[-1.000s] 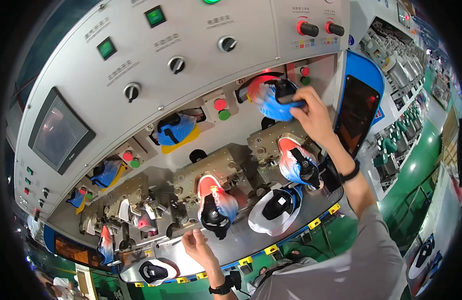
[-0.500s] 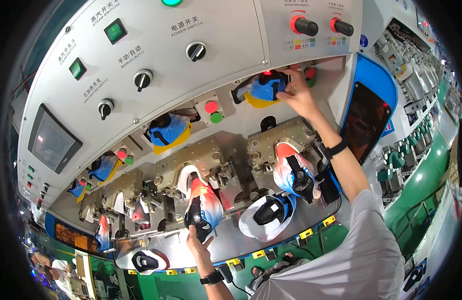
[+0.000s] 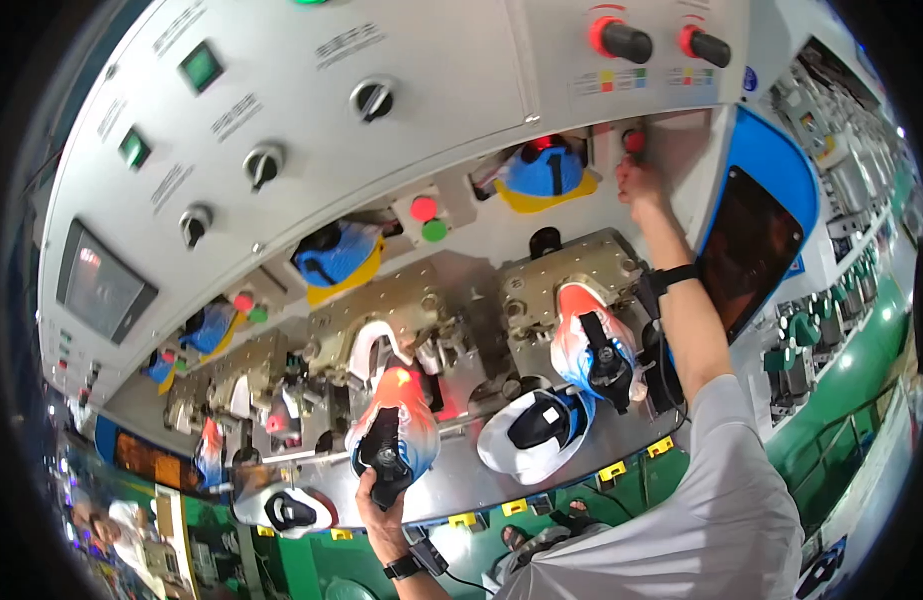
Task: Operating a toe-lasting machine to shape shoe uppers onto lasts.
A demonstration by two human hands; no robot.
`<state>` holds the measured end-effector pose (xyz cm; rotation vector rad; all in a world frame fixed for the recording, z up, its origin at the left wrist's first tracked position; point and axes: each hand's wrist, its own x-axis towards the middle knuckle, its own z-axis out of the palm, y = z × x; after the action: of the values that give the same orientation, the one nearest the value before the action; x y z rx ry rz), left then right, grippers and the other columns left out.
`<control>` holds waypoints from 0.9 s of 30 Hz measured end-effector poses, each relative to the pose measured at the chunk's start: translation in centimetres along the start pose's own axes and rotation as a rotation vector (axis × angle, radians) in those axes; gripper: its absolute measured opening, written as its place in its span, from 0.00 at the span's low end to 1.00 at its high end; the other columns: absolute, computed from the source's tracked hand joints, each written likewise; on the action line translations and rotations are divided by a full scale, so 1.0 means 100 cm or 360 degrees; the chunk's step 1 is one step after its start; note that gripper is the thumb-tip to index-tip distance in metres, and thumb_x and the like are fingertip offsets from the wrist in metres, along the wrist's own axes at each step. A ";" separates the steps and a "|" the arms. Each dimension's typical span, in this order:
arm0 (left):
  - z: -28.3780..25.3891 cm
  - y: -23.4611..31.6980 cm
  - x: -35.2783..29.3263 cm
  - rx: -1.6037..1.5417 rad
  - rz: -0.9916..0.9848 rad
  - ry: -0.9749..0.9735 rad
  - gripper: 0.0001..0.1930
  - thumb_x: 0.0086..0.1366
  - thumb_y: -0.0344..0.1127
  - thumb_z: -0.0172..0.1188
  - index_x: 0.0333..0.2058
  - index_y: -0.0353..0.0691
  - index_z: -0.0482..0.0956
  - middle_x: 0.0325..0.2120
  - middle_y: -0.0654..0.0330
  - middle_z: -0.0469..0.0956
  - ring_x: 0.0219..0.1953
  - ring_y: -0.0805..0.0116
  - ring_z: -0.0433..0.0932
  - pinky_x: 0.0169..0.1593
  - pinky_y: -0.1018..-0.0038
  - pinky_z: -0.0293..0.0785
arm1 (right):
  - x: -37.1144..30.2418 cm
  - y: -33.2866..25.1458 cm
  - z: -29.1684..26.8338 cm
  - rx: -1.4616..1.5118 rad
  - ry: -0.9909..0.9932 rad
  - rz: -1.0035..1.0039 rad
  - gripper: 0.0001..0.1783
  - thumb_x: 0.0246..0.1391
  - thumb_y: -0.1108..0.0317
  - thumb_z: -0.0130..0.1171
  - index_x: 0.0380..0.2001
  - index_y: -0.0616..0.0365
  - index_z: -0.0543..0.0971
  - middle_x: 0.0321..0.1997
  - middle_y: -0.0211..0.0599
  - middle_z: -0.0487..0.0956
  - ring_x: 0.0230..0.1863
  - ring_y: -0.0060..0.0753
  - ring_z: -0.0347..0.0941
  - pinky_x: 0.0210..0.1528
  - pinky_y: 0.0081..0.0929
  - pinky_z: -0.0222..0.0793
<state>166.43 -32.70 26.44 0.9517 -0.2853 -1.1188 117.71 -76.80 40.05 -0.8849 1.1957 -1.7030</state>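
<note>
My left hand (image 3: 382, 512) grips the heel of a red, white and blue shoe upper (image 3: 420, 440) with a black insert. The upper's toe points at a white curved form (image 3: 376, 345) on a metal clamp unit (image 3: 374, 312). My right hand (image 3: 638, 185) reaches up to the far right with its fingers curled closed. It is just below a red push button (image 3: 634, 141); whatever lies under the fingertips is hidden. Left of it, a blue shoe piece with a yellow flap (image 3: 545, 172) sits in the upper recess. A second red, white and blue upper (image 3: 585, 335) rests at the right clamp unit.
A white and blue upper (image 3: 527, 465) lies on the metal ledge (image 3: 452, 492); another white one (image 3: 292, 512) is farther left. The panel above carries black knobs (image 3: 373, 99) and a screen (image 3: 104, 284). Yellow blocks (image 3: 612, 472) line the front edge. A person (image 3: 122, 535) is at lower left.
My right hand has moved from the blue piece rightward to below the red button and closed. My left hand has drawn the upper slightly back from the white form and turned it. The blue piece now sits straighter.
</note>
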 end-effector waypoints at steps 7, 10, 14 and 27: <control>-0.069 0.001 -0.127 0.0028 0.0279 0.0177 0.42 0.57 0.63 0.62 0.55 0.28 0.69 0.45 0.52 0.79 0.45 0.59 0.80 0.50 0.64 0.79 | -0.172 -0.011 -0.002 -0.0382 -0.0383 -0.0446 0.15 0.62 0.59 0.53 0.24 0.55 0.76 0.17 0.18 0.66 0.19 0.11 0.57 0.22 0.15 0.50; -0.147 -0.002 -0.166 -0.0503 0.0240 -0.0089 0.37 0.58 0.62 0.60 0.51 0.32 0.72 0.42 0.55 0.81 0.43 0.58 0.81 0.51 0.61 0.78 | -0.332 0.033 0.038 -0.0109 -0.0882 0.0094 0.13 0.60 0.64 0.56 0.23 0.56 0.75 0.19 0.21 0.70 0.24 0.15 0.67 0.28 0.16 0.60; -0.180 0.023 -0.215 -0.0396 0.0267 0.0049 0.37 0.51 0.52 0.73 0.52 0.32 0.73 0.38 0.58 0.81 0.44 0.63 0.80 0.51 0.65 0.76 | -0.528 0.107 0.116 -0.0355 -0.2206 -0.0303 0.09 0.51 0.72 0.64 0.36 0.63 0.80 0.36 0.38 0.80 0.35 0.28 0.77 0.35 0.24 0.73; -0.323 0.083 -0.325 -0.0651 0.0589 0.0497 0.30 0.53 0.40 0.74 0.51 0.37 0.71 0.45 0.56 0.78 0.47 0.61 0.79 0.55 0.63 0.73 | -0.712 0.381 0.359 -0.1615 -0.2118 -0.1276 0.27 0.42 0.66 0.67 0.49 0.58 0.77 0.66 0.45 0.65 0.71 0.55 0.51 0.66 0.57 0.51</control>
<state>177.48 12.31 21.80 0.6595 0.0268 -0.6413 186.35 -30.76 8.91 -2.7605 0.6300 -0.4146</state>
